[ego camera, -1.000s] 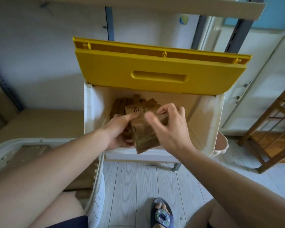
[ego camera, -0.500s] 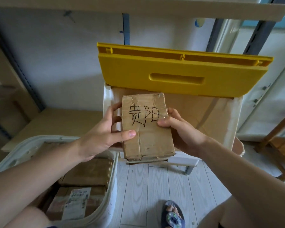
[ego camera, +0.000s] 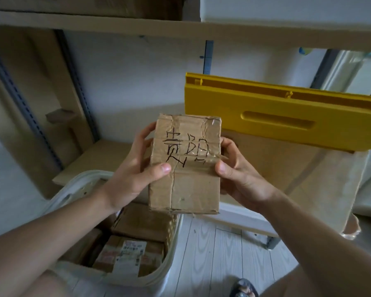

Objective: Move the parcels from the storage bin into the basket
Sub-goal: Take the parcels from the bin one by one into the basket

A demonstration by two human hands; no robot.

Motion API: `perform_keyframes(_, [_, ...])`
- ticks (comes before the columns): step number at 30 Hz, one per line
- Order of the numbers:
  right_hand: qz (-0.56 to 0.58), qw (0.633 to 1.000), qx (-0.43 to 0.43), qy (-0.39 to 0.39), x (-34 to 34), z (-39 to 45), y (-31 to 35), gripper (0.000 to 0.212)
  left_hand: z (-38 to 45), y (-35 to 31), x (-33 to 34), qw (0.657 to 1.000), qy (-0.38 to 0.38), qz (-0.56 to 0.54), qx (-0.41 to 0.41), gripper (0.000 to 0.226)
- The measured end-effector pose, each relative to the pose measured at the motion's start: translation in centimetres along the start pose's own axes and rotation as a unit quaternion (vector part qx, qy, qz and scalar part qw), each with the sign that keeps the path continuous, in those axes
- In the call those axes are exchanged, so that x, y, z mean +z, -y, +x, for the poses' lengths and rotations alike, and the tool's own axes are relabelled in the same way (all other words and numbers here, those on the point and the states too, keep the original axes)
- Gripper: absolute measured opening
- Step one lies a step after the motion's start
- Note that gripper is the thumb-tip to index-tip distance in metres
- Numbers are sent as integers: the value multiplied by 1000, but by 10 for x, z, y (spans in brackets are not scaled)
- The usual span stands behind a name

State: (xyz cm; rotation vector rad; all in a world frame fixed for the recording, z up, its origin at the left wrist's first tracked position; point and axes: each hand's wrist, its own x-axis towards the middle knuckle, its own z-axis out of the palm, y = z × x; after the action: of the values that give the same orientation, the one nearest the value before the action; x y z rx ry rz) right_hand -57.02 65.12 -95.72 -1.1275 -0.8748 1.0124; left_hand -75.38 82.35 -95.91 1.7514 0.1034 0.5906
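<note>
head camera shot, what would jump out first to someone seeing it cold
A taped cardboard parcel with black handwritten characters fills the centre, held up between the left hand and right hand. Behind it to the right, the bright yellow lid of the storage bin stands open. At lower left a white basket already holds several parcels.

Taped cardboard parcel (ego camera: 185,166) with handwritten characters, upright above white basket (ego camera: 159,273)

Parcel (ego camera: 185,166) held between hands, above basket (ego camera: 159,275) edge; storage bin (ego camera: 308,189) right, behind.
</note>
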Motion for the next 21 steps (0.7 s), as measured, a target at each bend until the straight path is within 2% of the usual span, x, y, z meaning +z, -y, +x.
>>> perform_keyframes(9, [-12, 998, 7, 58, 68, 73, -3, 110, -32, -8, -54, 981, -189, 37, 26, 67])
perform_keyframes(13, [22, 997, 16, 76, 98, 109, -11, 74, -41, -12, -74, 961, -266, 57, 43, 60])
perform_keyframes(15, [39, 997, 22, 68, 117, 124, -16, 66, -45, -11, -85, 955, -288, 61, 40, 61])
perform_keyframes(21, [66, 996, 30, 53, 155, 155, -30, 61, -57, -3, -112, 944, -321, 76, 26, 66])
